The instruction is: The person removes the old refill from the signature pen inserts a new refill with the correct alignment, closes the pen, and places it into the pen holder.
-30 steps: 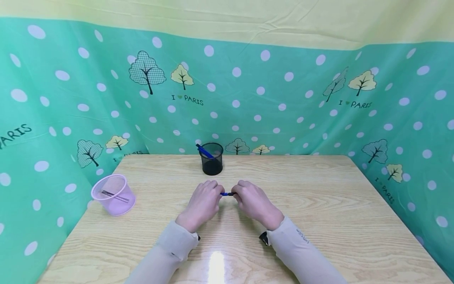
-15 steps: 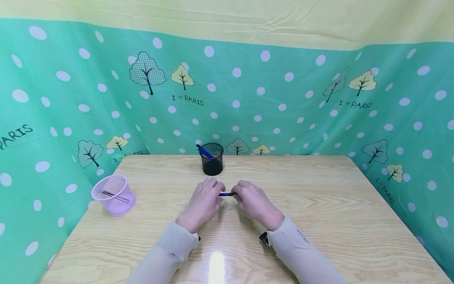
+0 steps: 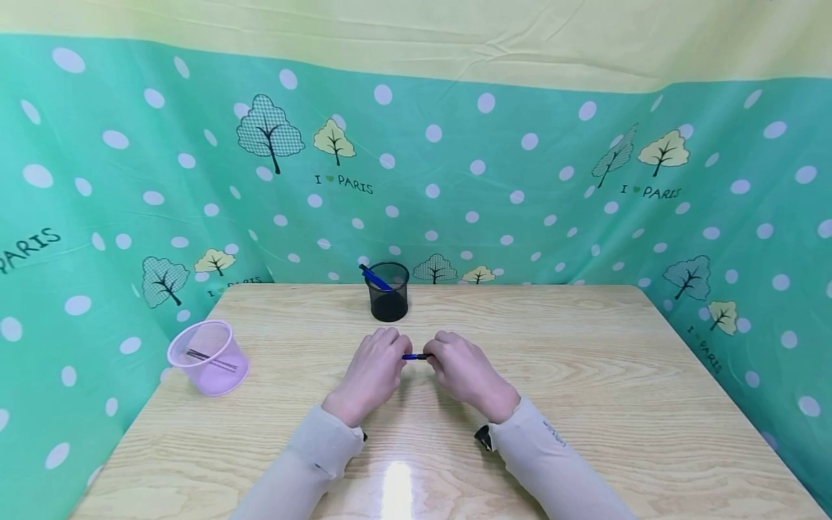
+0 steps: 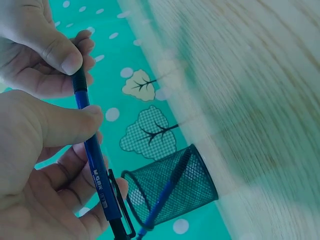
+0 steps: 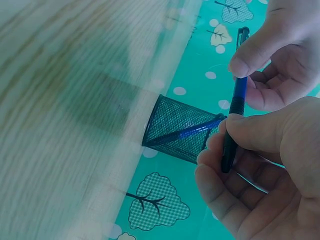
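Between my two hands, just above the table's middle, a blue pen (image 4: 95,160) with a black grip and black clip lies level in the head view. My left hand (image 3: 377,365) pinches its blue barrel between thumb and fingers, near the clip end. With thumb and fingertips, my right hand (image 3: 461,368) holds the black grip end (image 5: 229,150). Behind the hands stands a black mesh pen cup (image 3: 388,300), and another blue pen (image 3: 375,278) leans inside it.
A pink pen holder (image 3: 221,372) stands tilted-looking at the table's left side, with thin dark sticks (image 3: 211,359) inside. A green dotted curtain (image 3: 455,152) hangs behind and beside the wooden table (image 3: 585,375).
Half a second ago the left fingers were spread a little apart at the pen; now they close round the barrel again. The right hand stays in place.
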`<action>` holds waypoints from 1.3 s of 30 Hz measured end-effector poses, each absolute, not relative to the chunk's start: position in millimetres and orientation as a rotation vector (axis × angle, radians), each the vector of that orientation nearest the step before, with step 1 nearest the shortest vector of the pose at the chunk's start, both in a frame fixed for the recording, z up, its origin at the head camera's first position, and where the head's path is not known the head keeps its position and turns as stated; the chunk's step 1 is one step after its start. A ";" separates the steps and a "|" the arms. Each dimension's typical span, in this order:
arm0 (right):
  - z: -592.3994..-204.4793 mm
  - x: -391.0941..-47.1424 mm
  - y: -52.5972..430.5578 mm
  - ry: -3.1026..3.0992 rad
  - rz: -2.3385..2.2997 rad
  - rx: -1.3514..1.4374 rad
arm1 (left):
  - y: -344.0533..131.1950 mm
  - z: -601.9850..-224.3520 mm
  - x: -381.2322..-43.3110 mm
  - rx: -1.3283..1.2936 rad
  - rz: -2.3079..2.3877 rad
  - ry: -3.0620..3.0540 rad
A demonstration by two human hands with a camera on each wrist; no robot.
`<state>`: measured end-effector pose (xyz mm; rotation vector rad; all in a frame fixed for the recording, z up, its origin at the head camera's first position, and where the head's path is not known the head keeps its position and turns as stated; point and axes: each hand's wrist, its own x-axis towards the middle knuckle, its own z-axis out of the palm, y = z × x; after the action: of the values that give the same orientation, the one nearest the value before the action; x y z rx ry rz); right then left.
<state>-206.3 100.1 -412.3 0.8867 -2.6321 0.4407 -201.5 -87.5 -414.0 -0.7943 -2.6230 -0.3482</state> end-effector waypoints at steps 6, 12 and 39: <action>-411.4 -206.5 100.1 -2.643 0.436 0.885 | -87.2 -413.9 -201.8 -0.792 -0.322 -2.634; -410.7 -205.6 100.5 -2.639 0.443 0.885 | -86.9 -414.4 -201.6 -0.795 -0.306 -2.653; -411.6 -205.4 101.1 -2.632 0.441 0.885 | -88.2 -414.7 -203.6 -0.755 -0.419 -2.578</action>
<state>-205.4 101.1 -411.6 0.8846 -2.6324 0.4415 -203.6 -88.2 -414.7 -0.7552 -2.5783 -0.4186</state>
